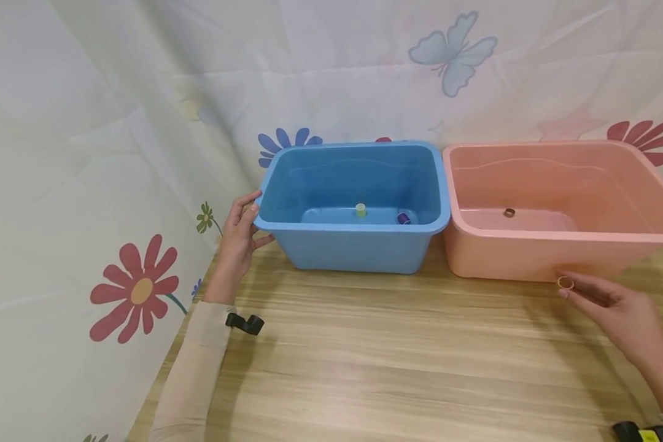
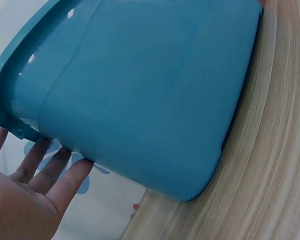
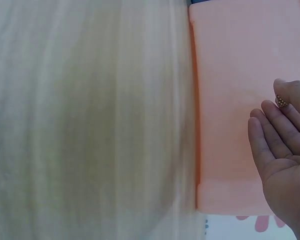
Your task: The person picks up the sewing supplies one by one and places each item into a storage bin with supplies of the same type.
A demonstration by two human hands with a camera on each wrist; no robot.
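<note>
My left hand is at the left end of the blue tub, fingertips against its side just below the rim. In the left wrist view, those fingers lie fairly straight along the tub wall. In front of the pink tub, my right hand pinches a gold ring between thumb and index finger. The right wrist view shows the ring's beaded surface, with the other fingers extended. Another small ring lies inside the pink tub.
Inside the blue tub are a pale green cylinder and a small purple spool-like piece. Both tubs stand side by side on a wood-grain table. A printed curtain hangs behind and along the left.
</note>
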